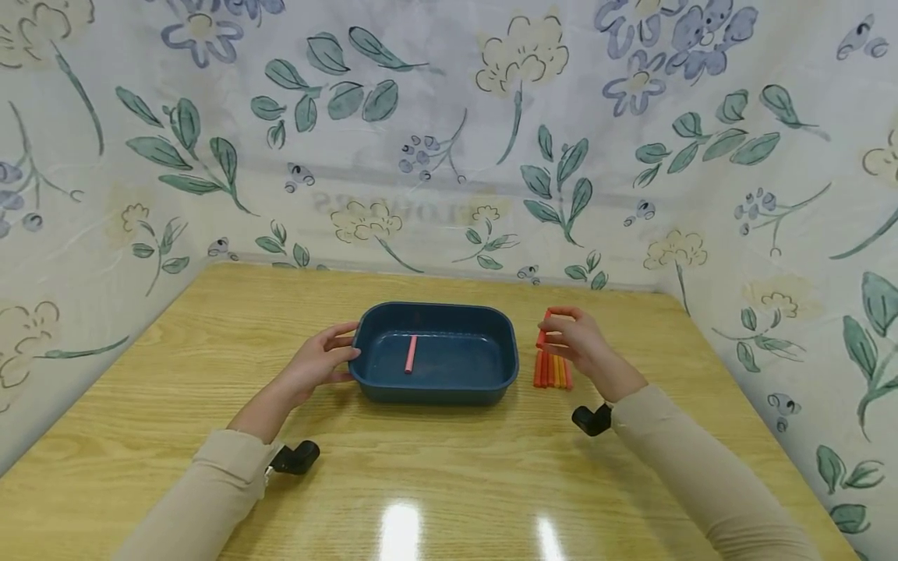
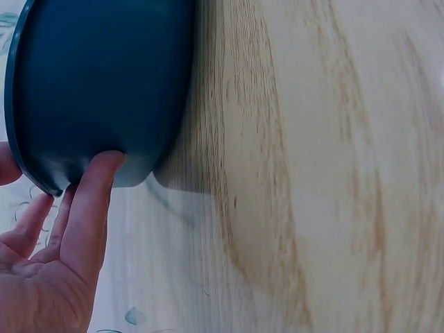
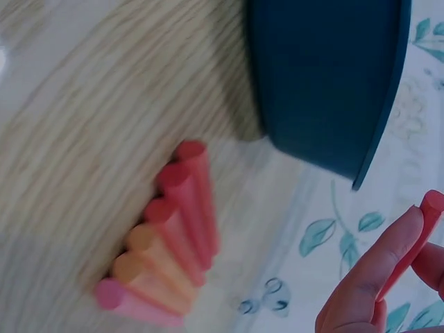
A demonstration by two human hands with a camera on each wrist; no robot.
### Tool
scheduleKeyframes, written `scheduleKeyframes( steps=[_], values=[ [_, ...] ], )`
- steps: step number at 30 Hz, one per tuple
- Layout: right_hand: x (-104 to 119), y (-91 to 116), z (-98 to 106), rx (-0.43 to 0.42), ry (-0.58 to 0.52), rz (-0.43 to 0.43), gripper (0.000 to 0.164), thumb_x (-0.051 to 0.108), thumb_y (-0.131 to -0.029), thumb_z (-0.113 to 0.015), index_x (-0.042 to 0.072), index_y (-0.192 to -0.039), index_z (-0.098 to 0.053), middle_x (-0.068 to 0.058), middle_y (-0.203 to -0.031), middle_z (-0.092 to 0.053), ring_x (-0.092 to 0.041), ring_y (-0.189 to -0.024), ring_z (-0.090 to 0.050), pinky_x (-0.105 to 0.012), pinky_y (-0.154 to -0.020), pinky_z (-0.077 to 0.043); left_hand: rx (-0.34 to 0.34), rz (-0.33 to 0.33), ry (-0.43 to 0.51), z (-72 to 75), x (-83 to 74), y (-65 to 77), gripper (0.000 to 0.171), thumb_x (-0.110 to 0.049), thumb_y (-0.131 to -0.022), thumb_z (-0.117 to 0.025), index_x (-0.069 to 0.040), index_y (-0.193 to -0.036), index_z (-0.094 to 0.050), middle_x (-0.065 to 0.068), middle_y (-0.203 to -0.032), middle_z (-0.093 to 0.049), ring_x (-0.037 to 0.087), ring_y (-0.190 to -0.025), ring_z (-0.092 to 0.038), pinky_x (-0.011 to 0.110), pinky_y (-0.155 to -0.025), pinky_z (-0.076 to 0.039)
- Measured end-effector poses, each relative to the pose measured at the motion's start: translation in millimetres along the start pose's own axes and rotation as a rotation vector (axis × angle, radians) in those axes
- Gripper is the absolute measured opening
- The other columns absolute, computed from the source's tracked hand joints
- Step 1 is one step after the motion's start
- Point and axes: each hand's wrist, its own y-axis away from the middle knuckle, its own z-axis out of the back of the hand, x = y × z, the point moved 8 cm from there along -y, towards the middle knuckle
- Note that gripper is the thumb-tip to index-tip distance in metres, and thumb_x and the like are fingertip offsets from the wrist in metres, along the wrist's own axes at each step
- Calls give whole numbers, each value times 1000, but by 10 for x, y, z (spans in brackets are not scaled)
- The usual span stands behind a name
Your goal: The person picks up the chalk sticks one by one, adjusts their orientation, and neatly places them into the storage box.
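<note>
A dark blue rectangular basin [image 1: 435,396] sits on the table, with one pink stick [image 1: 411,354] lying inside it. My left hand [image 1: 324,360] grips the basin's left end, fingers against the outer wall and a digit over the rim. To the right of the basin, my right hand [image 1: 578,340] pinches a short red stick [image 3: 414,243] between thumb and fingers, held above the table. Just below that hand lies a row of round sticks [image 3: 170,243], red, orange and pink, side by side. They look like chalk or crayons; the exact kind is unclear.
The wood-grain table [image 1: 449,475] carries everything. A floral cloth [image 1: 449,140] hangs behind it and along both sides. Black wrist devices [image 1: 296,457] are worn below both hands. Light glares off the table's front.
</note>
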Motion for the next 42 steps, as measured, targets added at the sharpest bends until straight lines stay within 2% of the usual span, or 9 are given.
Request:
scheduleKeyframes(
  steps=[8,14,20,25,32,37,42],
  values=[
    [83,-16,-292,22,-1,-2,48,4,-90,-57,4,-134,-38,-12,-100,-56,-16,-66,-62,-28,-67,-56,1,0,-8,13,11,1,57,-5,-96,-47,-1,-147,-20,31,-142,-26,46,-119,-43,46,-82,-51],
    [192,-43,-517,57,-11,22,47,4,-91,-57,5,-134,-38,-18,-109,-53,-17,-68,-62,-27,-67,-56,9,-12,-8,11,5,2,57,-5,-96,-47,-1,-147,-20,32,-141,-26,46,-119,-43,45,-81,-51],
    [273,-72,-726,58,-11,12,49,3,-88,-61,6,-133,-42,-13,-101,-56,-17,-67,-62,-27,-65,-56,10,-12,-8,12,4,-1,57,-6,-96,-47,-1,-147,-21,31,-141,-27,45,-119,-44,45,-82,-51],
    [282,-117,-905,86,-17,-25,50,1,-88,-62,6,-134,-43,-15,-105,-57,-17,-69,-62,-31,-70,-56,11,-11,-5,5,11,-6,57,-5,-96,-47,-1,-147,-21,31,-141,-27,45,-118,-44,45,-82,-51],
    [261,-170,-1127,139,1,-77,46,2,-89,-61,2,-133,-47,-16,-115,-55,-21,-82,-60,-33,-79,-54,15,-15,4,-15,-2,4,58,-5,-96,-47,0,-147,-19,33,-141,-26,46,-118,-44,47,-82,-50],
    [232,-216,-1261,136,28,-142,38,2,-85,-66,0,-122,-56,-14,-106,-59,-22,-83,-60,-32,-76,-54,10,-11,-2,-10,2,8,58,-5,-96,-47,0,-147,-19,32,-141,-26,46,-118,-44,47,-82,-50],
    [190,-275,-1376,134,38,-221,35,1,-83,-69,0,-117,-59,-12,-98,-61,-21,-81,-61,-31,-73,-55,6,-8,-6,-2,-3,4,57,-6,-97,-47,0,-147,-20,32,-141,-26,45,-119,-44,46,-82,-51]
  ],
)
